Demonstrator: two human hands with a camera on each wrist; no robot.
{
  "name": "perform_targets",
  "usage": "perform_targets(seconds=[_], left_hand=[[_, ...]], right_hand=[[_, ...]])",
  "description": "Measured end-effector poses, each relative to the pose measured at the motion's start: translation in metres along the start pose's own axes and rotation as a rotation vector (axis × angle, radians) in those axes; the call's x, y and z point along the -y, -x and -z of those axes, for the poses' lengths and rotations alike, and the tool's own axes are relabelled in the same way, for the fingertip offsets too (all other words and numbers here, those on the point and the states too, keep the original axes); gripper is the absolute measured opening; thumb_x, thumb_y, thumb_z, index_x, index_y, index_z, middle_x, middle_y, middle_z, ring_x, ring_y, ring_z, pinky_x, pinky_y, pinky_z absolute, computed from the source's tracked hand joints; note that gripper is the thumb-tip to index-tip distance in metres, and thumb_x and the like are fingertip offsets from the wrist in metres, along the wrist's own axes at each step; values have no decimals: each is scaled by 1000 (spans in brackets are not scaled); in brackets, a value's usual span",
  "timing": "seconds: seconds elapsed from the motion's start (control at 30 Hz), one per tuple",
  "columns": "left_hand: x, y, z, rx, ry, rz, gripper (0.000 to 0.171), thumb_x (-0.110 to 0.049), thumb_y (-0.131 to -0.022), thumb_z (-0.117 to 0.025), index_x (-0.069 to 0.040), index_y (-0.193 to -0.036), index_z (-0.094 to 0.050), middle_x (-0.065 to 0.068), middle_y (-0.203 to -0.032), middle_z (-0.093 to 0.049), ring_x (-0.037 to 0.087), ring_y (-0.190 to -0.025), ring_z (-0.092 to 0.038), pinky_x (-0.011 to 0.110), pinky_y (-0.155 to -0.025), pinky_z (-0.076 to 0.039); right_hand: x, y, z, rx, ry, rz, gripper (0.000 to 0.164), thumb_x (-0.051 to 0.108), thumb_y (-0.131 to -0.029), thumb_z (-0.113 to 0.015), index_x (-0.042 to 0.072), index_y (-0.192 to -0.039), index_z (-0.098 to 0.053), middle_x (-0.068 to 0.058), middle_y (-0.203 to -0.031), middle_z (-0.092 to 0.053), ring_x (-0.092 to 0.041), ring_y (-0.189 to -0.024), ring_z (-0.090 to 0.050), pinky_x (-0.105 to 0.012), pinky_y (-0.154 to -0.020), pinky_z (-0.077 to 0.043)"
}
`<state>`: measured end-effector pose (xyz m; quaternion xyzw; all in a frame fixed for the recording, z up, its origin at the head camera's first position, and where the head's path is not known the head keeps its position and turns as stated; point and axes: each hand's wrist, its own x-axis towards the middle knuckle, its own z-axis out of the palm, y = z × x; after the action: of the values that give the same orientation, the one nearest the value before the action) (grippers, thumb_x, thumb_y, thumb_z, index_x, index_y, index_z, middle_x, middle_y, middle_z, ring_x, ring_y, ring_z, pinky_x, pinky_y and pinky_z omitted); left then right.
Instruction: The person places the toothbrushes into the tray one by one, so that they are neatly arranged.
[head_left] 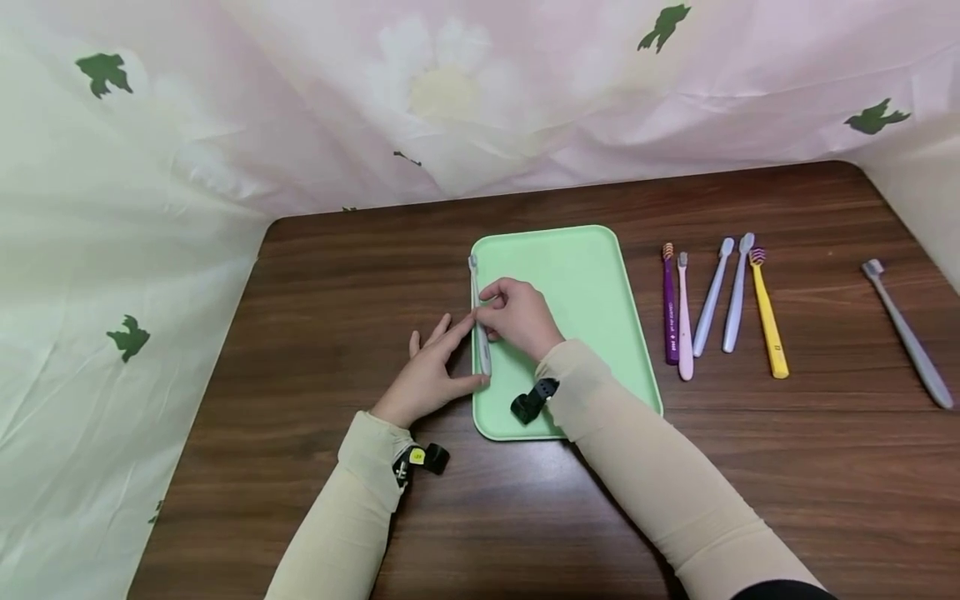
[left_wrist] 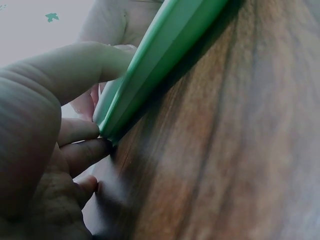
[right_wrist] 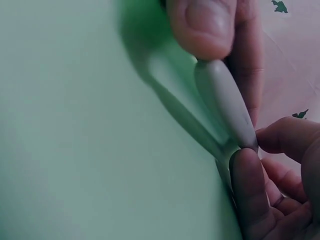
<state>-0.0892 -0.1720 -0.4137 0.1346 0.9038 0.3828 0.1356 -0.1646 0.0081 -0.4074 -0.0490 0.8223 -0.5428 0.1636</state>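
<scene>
A grey-white toothbrush lies lengthwise along the left edge of the light green tray, its head toward the far corner. My right hand pinches its handle about midway between thumb and index finger, the handle showing closely in the right wrist view. My left hand is spread beside the tray's left rim. Its thumb rests at the handle's near end, and its index fingertip meets the right fingertips. In the left wrist view, other left fingers reach the tray's outer side, near the tabletop.
Right of the tray lie several toothbrushes: a purple one, a pink one, two light blue ones and a yellow one. A grey toothbrush lies apart at the far right. A patterned curtain hangs behind the wooden table.
</scene>
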Motion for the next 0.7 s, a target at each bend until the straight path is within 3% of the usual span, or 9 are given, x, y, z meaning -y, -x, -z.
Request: perform_targets(seconds=[0.37,0.7], left_hand=[[1,0,-2,-5,0,-12,89,-31,-89,-78,-21,-161,-28,-2,-161,-33,20,-154,-7,56,-117,16],[1,1,-1,-7,-6,-14,87,-30,-89,-77,-20,-160,-28,-2,-161,-34,20,-154,-7,56,-117,16]], right_hand=[[-2,0,-1,12,57,27,16,15,-93,-69,8,-108,-69,-5,-81,-68,-16,-62,-68,-28,-61,-53],[0,0,-1,30,91,23,20,14,-93,-69,5,-111,-71,-5,-80,-68,-15,-61,-68,-26,-60,-52]])
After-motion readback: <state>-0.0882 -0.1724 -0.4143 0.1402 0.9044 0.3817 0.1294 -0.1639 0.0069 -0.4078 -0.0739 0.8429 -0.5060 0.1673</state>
